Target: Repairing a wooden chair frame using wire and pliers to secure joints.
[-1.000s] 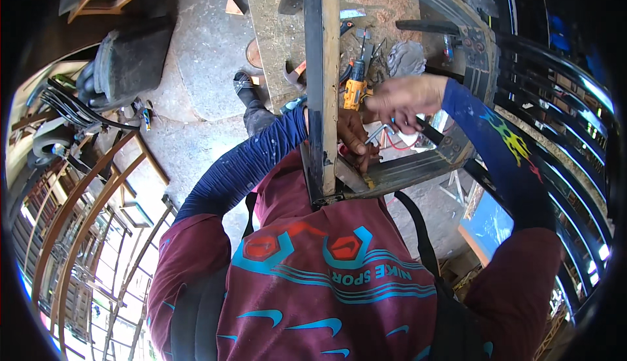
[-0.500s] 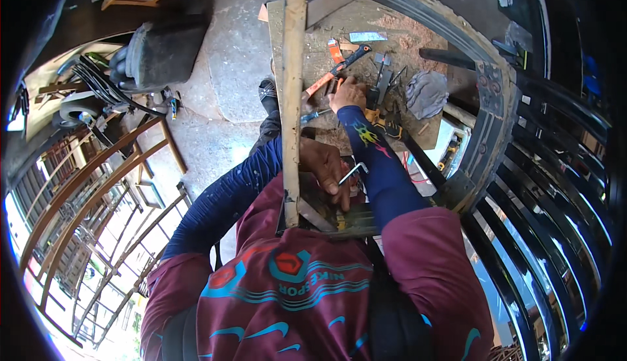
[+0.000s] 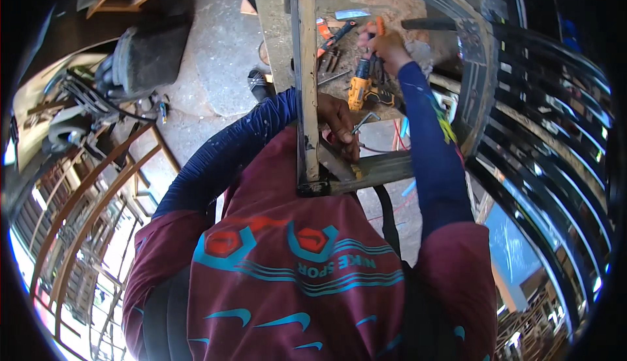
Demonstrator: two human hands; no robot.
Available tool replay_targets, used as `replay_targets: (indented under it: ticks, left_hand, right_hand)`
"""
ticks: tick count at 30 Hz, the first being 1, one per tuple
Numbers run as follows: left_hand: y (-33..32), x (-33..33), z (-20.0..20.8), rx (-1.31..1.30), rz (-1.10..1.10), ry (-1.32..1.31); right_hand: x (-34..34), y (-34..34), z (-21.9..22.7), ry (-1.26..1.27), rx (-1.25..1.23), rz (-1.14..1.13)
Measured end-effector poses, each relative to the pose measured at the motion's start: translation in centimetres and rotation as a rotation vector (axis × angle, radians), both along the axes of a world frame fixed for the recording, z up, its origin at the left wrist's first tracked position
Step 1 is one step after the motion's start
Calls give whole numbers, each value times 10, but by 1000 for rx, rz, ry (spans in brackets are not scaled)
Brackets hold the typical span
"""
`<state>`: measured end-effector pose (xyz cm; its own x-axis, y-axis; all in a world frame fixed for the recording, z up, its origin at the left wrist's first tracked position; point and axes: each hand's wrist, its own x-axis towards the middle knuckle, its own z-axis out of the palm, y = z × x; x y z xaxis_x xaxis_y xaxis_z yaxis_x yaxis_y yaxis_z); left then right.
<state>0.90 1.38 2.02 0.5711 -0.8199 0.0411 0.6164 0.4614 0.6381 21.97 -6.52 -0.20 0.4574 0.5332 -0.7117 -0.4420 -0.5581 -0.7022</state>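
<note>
A dark wooden chair frame [image 3: 392, 165] with bare, pale wood along one rail lies across my lap. My left hand [image 3: 334, 118] reaches past this rail to the frame's inner corner. Its closed fingers hold a bent metal hex key [image 3: 367, 121], whose shaft sticks out toward the right. Out over the low board, my right hand [image 3: 389, 49] is closed round an orange-handled tool [image 3: 379, 26]; blur hides its working end. Just below that hand lies a yellow cordless drill [image 3: 360, 87]. An orange-and-black hammer [image 3: 336, 38] rests to its left, partly behind the rail.
Wood dust and small tools cover the work board [image 3: 274, 18]. Black slats [image 3: 548, 139] of the furniture stand close on my right. A dark padded seat [image 3: 151, 54] sits on the floor to the left, with wooden chair frames [image 3: 98, 198] nearer. A red cable [image 3: 398, 136] hangs beyond the frame.
My right hand has lifted away from near the hammer and moved right and farther out with the orange-handled tool. The chair frame and my left hand now appear higher in view.
</note>
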Motion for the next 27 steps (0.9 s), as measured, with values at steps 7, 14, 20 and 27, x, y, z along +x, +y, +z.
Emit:
replay_targets:
  ticks: [7,14,20,27]
  left_hand:
    - [-2,10,3,-21,-33,-107]
    - [-7,6,2,-126,-35,-42]
    - [-7,3,5,-145,13,-3]
    - [-3,3,11,-50,55,-92]
  right_hand:
    - [-38,-5,170,-311,-31,-284]
    - [-77,-15,162,-518,-238,-354]
    - [-75,-33,160,-608,-338,-268]
    - [-74,-39,146,-988,-309,-248]
